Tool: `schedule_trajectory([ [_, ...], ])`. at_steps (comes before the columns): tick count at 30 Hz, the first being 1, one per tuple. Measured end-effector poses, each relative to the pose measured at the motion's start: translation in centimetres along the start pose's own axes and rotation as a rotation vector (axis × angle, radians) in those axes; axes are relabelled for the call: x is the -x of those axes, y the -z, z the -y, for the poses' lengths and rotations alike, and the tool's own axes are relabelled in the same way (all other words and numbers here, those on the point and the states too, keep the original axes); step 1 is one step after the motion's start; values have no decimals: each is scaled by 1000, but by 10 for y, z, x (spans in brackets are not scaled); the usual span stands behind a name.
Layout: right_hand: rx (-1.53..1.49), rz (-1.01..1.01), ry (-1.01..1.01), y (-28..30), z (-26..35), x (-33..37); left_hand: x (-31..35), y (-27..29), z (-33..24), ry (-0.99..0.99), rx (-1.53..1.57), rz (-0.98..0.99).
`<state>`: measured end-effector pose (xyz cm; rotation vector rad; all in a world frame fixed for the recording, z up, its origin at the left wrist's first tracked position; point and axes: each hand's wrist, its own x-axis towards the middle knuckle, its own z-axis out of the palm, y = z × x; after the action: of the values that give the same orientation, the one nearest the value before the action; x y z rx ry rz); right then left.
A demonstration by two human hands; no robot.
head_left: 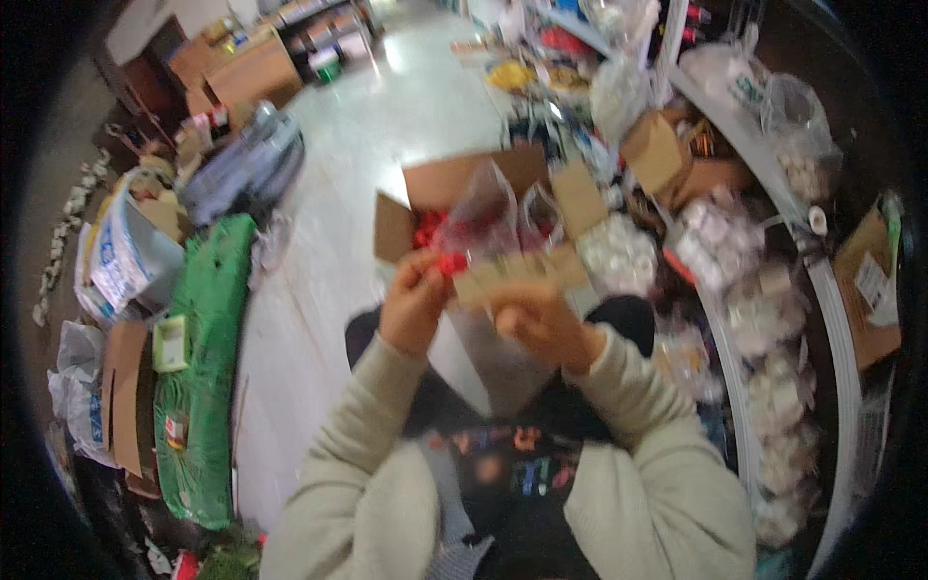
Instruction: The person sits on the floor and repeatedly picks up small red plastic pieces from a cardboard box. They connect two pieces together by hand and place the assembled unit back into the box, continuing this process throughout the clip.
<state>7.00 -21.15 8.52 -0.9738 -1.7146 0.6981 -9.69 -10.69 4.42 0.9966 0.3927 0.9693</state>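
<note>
My left hand (414, 298) is closed in a pinch on a small red piece (451, 263), whose kind I cannot make out. It is at the near left corner of an open cardboard box (430, 181). Inside the box lie more red pieces (425, 230) and a clear plastic bag (483, 208), partly hidden by the near flap (522, 274). My right hand (543, 324) is just in front of that flap, smeared by motion, so its fingers and anything in them are unclear. Between my knees a whitish surface (483, 372) shows below the box.
A long green wrapped bundle (208, 358) lies at left, with a grey wrapped bundle (246, 164) beyond it. Metal shelving (822, 280) runs along the right, with bags of white rolls (720, 237) beside it. Other cardboard boxes (253, 77) stand at the far left.
</note>
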Motion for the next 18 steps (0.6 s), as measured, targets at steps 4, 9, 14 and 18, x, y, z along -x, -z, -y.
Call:
schedule_trajectory([
  [4,157,-92,-18,-2,7,-3,6,-10,-4,37,56,-1],
  [9,356,-230,-144,6,-36,-10,6,-5,0,88,56,16],
  [14,400,-92,-18,1,-27,-17,-4,10,9,93,23,-17],
  [18,366,-262,-14,7,-73,-30,-15,9,10,100,35,15],
])
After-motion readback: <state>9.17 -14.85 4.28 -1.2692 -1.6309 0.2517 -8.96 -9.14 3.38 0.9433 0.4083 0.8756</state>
